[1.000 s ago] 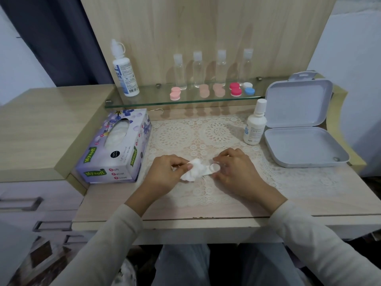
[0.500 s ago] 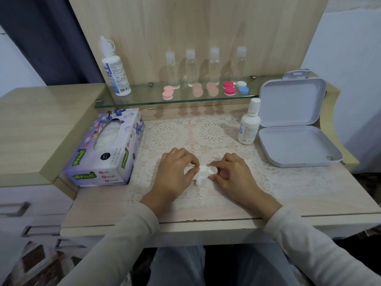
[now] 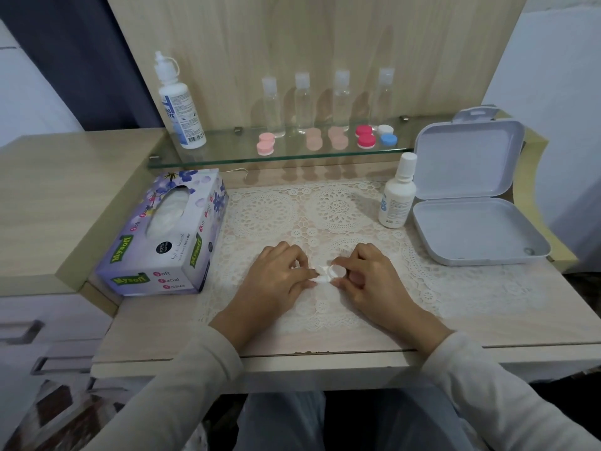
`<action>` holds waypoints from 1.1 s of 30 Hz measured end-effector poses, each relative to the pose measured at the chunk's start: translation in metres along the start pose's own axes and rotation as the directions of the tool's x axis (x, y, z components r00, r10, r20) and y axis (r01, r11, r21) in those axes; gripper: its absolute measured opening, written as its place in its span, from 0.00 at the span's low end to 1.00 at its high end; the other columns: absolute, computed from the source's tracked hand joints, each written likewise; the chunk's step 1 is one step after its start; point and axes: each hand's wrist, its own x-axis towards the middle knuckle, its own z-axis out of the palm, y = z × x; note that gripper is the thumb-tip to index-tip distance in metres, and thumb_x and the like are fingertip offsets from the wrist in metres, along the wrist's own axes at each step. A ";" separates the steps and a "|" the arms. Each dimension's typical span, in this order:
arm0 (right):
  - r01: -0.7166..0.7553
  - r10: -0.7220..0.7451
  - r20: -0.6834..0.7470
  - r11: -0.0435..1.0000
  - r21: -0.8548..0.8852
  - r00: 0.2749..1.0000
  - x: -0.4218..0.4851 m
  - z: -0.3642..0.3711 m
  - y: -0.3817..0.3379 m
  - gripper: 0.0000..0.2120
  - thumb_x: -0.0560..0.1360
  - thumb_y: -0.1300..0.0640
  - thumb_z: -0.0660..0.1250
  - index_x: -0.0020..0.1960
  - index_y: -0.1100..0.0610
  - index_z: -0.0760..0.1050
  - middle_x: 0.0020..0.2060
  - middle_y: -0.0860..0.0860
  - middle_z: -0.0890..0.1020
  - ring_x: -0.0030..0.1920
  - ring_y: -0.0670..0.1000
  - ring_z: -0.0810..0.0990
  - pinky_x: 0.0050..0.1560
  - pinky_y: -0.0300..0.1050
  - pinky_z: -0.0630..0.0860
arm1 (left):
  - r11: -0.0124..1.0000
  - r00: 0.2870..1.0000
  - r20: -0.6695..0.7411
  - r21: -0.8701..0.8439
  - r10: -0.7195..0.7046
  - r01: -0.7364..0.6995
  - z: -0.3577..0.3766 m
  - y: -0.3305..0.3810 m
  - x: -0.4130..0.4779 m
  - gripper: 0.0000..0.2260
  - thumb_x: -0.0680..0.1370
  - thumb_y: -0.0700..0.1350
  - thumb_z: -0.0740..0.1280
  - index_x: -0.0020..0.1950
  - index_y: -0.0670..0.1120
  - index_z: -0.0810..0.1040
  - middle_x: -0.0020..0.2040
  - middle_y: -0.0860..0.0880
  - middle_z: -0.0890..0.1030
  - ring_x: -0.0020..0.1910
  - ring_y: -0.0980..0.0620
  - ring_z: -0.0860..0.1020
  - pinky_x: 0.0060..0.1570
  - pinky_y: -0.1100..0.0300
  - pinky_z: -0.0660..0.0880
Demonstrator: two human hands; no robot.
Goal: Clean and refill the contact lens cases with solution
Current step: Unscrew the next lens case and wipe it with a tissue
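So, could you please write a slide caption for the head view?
Left hand holds tissue against a white lens case part pinched in the right hand, over the lace mat.

The left hand [image 3: 279, 278] is held palm down, knuckles up, with the fingers curled under. A wad of tissue [image 3: 320, 279] is pinched at its fingertips. The right hand [image 3: 367, 278] is set just opposite, knuckles also up and fingers curled inward. A small round white lens case piece [image 3: 337, 271] is gripped between its thumb and fingertips. The two hands are held almost touching, and the tissue is pressed against the piece between them. Both wrists are kept low and are left bare. The forearms are angled in from the lower corners and converge toward the middle. Each is covered by a pale long sleeve, the left sleeve [image 3: 182, 385] and the right sleeve [image 3: 504, 395].
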 end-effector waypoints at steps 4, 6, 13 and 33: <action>0.007 -0.007 -0.011 1.000 0.009 1.000 -0.001 0.001 0.001 0.10 0.66 0.61 0.69 0.46 0.62 0.81 0.34 0.47 0.67 0.37 0.48 0.66 0.38 0.35 0.60 | 1.000 0.993 -0.116 0.013 0.030 -0.028 0.003 0.001 0.000 0.09 0.72 0.46 0.64 0.39 0.44 0.82 0.34 0.49 0.75 0.37 0.56 0.66 0.41 0.66 0.61; 0.018 -0.017 -0.019 1.000 0.023 1.000 -0.001 0.002 0.001 0.10 0.66 0.61 0.70 0.46 0.61 0.81 0.34 0.44 0.65 0.37 0.45 0.65 0.38 0.35 0.60 | 0.999 0.987 -0.155 0.039 0.040 -0.034 0.006 0.004 -0.001 0.08 0.72 0.45 0.64 0.39 0.43 0.81 0.34 0.48 0.75 0.37 0.55 0.67 0.40 0.63 0.64; 0.039 -0.038 -0.030 0.999 0.031 0.999 -0.002 0.002 0.002 0.10 0.66 0.66 0.73 0.47 0.60 0.81 0.34 0.41 0.63 0.37 0.39 0.64 0.37 0.33 0.59 | 0.987 0.974 -0.206 0.142 0.097 -0.069 0.008 0.004 -0.004 0.08 0.74 0.45 0.64 0.43 0.45 0.81 0.39 0.48 0.78 0.39 0.53 0.69 0.41 0.58 0.65; 0.043 -0.044 -0.032 0.999 -0.008 0.999 -0.003 0.003 0.002 0.10 0.67 0.63 0.73 0.48 0.59 0.81 0.34 0.38 0.61 0.37 0.39 0.63 0.38 0.32 0.57 | 0.994 0.966 -0.257 0.113 0.035 -0.006 0.003 0.006 -0.007 0.05 0.73 0.43 0.67 0.44 0.46 0.83 0.44 0.50 0.82 0.44 0.52 0.74 0.46 0.58 0.66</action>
